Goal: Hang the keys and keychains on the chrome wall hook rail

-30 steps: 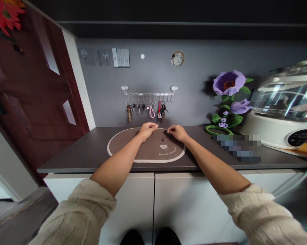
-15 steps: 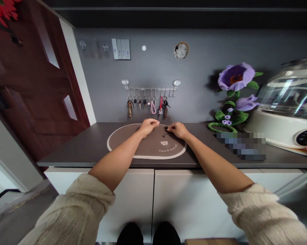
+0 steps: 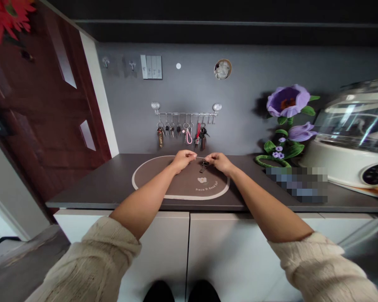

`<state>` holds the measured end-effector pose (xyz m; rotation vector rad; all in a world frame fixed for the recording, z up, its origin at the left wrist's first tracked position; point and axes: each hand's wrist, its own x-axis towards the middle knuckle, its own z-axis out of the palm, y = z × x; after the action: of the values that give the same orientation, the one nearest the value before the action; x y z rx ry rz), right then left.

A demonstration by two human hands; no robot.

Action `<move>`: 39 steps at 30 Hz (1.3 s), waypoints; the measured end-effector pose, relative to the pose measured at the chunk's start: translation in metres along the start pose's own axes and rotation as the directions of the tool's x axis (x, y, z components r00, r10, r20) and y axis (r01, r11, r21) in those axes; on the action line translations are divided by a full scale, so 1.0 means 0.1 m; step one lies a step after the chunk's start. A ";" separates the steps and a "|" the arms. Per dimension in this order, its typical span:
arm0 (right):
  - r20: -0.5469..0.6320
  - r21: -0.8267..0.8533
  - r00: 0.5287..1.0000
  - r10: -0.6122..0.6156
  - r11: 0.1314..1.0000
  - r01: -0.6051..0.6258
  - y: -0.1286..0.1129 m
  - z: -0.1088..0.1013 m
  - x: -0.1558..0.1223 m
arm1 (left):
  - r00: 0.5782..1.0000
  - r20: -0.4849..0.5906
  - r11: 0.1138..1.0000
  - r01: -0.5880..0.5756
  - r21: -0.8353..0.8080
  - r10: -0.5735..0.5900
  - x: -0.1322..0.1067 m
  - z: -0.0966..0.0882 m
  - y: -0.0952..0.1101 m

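Observation:
Both my hands are held over an oval brown mat (image 3: 151, 180) on a dark countertop (image 3: 113, 184). My right hand (image 3: 219, 162) pinches a small dark key bunch (image 3: 203, 165) that dangles just above the mat. My left hand (image 3: 183, 159) is closed in a pinch close beside it, fingertips pointing toward the keys; what it grips is too small to make out. Behind my hands a metal hook rail (image 3: 185, 113) on the grey wall carries several hanging key sets (image 3: 182, 134).
A dark red door (image 3: 41, 109) stands at the left. Purple fabric flowers (image 3: 286, 117) and a white appliance with a clear lid (image 3: 352, 142) sit at the right, with a blurred patch (image 3: 297, 184) in front. White cabinet doors (image 3: 189, 251) are below the counter.
My hands have drawn slightly closer together over the mat. The view shifted a little up and down between frames.

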<state>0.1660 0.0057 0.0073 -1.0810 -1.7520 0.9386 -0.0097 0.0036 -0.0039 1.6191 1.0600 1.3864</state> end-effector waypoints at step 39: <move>0.025 0.418 0.998 -0.052 0.908 0.036 -0.08 0.07 -0.01 | 0.995 -0.003 0.979 -0.098 -0.177 0.099 -0.05 0.13 0.14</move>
<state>0.1577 0.0013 0.0118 -0.7454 -1.5004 1.2421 0.0047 -0.0070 0.0050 1.5614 0.8376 1.4959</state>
